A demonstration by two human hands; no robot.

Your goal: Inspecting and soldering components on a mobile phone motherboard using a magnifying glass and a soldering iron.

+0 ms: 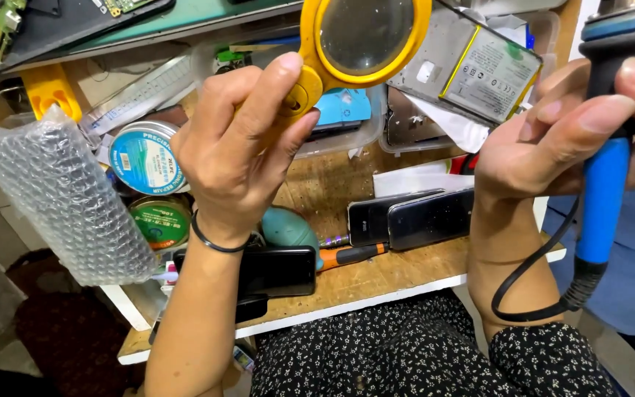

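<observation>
My left hand point(240, 140) is raised over the workbench and grips the handle of a yellow magnifying glass point(365, 37), whose round lens sits at the top centre. My right hand point(575, 125) is lifted at the right and closed around a blue soldering iron point(603, 198) with a dark collar at the top. Its black cord point(531, 283) loops down past my wrist. The iron's tip is out of frame.
On the wooden workbench point(376, 276) lie three dark phones point(406, 217), an orange-handled screwdriver point(350, 255), a teal blower bulb point(288, 229) and two round tins point(145, 158). A bubble-wrap bag point(60, 198) hangs at the left. Clear plastic boxes point(472, 70) with a flat battery stand behind.
</observation>
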